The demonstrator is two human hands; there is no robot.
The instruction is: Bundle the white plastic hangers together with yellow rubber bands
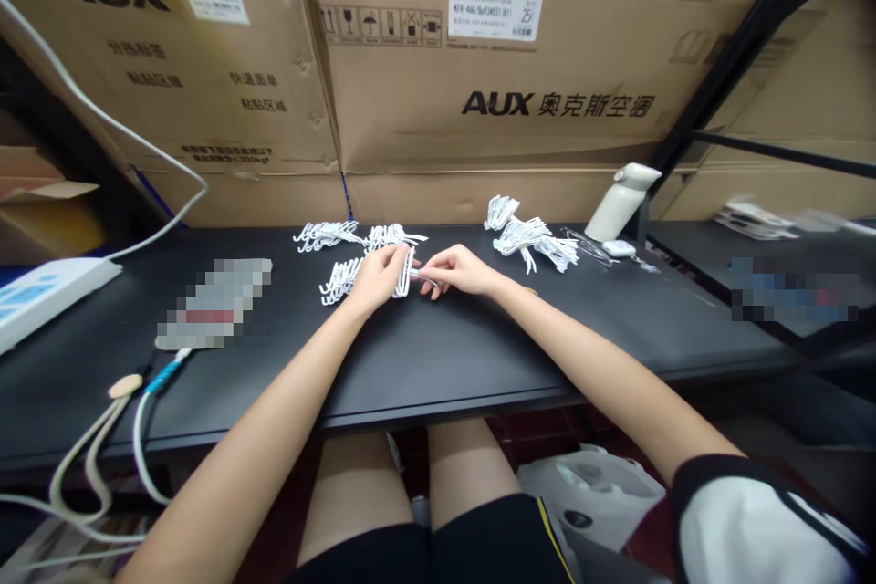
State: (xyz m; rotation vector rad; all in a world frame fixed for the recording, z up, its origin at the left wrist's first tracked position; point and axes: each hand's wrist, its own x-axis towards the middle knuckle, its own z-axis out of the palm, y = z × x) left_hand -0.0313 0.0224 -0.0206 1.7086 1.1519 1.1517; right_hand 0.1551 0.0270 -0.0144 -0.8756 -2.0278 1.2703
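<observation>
White hooked pieces (403,278) stand in a bunch between my two hands over the black table. My left hand (378,278) is wrapped round this bunch. My right hand (457,272) pinches at its right side, on something thin and too small to make out. Just left of my left hand lies a pile of white hooks (337,283). Two more groups, hooks at the back left (325,234) and hooks behind my left hand (389,235), rest farther back. Several white bundles (537,242) lie on the table to the right.
A phone (215,303) with a cable and a white power strip (51,297) occupy the left of the black table (438,365). A white bottle (620,203) stands at the back right, near a small white device (619,249). Large cardboard boxes (493,141) line the back.
</observation>
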